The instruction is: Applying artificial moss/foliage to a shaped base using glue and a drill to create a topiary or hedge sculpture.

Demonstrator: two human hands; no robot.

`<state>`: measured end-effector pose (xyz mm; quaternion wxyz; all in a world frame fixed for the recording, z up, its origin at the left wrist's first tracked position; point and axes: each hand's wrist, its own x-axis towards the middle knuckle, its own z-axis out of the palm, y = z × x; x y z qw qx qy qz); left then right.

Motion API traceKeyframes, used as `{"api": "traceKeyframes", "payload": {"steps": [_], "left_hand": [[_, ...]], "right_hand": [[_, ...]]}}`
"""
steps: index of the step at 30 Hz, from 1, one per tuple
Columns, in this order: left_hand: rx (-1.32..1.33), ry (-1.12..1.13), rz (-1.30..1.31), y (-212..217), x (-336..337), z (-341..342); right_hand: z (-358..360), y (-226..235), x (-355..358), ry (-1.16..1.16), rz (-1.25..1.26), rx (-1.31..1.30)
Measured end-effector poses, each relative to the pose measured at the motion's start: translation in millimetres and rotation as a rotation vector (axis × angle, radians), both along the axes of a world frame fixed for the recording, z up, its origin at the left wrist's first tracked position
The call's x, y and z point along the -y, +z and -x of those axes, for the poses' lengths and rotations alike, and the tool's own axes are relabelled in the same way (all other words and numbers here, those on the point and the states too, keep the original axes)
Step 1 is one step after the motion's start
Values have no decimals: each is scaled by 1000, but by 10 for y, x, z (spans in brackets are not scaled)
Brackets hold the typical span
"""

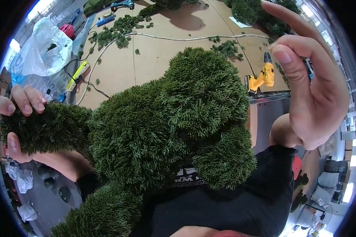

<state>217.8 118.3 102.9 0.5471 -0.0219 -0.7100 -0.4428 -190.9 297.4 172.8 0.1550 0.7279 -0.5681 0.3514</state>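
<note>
A bulky topiary figure of dark green artificial foliage (134,134) fills the middle of the view, in front of my chest. It has a rounded upper lump and several stubby limbs. Around its left limb, my left hand (21,106) is closed, fingers over the top and thumb below. My right hand (312,75) is raised at the right, apart from the figure. Its thumb and a bent finger press together at the tips, while another finger stretches out above them. Whatever may be in that pinch is too small to make out.
On the tan worktable (154,59) lie a yellow cordless drill (263,75), loose green foliage sprigs (110,35), a pale cable (178,38) and a yellow-green power strip (78,75). A clear plastic bag (43,47) sits at the left, a blue power tool (122,5) at the back.
</note>
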Motion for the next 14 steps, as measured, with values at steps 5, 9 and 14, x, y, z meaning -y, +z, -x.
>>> {"api": "traceKeyframes", "payload": {"steps": [5,9,14], "left_hand": [[-13,60,-24,-72,-75,-129],[-28,23,-14,-65,19,-92],[-101,10,-33,-148,29,-119]], "right_hand": [[-132,-252,410,727,-205,-232],[156,-310,336,747,-269,-253],[158,-346,324,778,-256,-188]]}}
